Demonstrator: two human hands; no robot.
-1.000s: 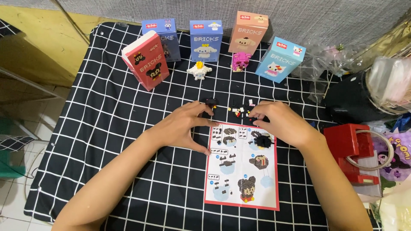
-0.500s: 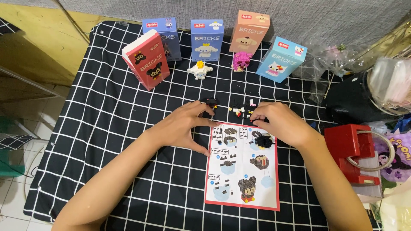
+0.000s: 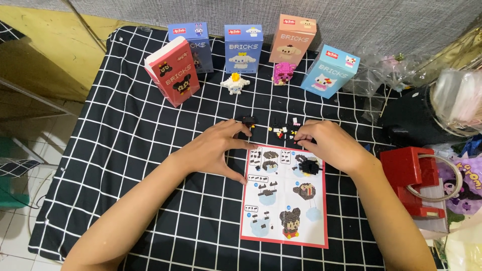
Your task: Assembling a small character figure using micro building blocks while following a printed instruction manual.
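the left hand (image 3: 216, 150) rests on the black checked cloth (image 3: 125, 150) of the worktop, fingers loosely spread, fingertips beside a small black brick piece (image 3: 247, 120). the right hand (image 3: 329, 145) lies curled over the top edge of the instruction sheet (image 3: 286, 200), fingertips close together among loose small bricks (image 3: 282, 130); whether it pinches one, i cannot tell.

Five boxes (image 3: 243, 47) stood well beyond the fingers, with two small brick figures (image 3: 234, 83) among them. One instruction sheet (image 3: 286, 198) lay just below the fingertips, bearing one black brick piece (image 3: 307, 165).
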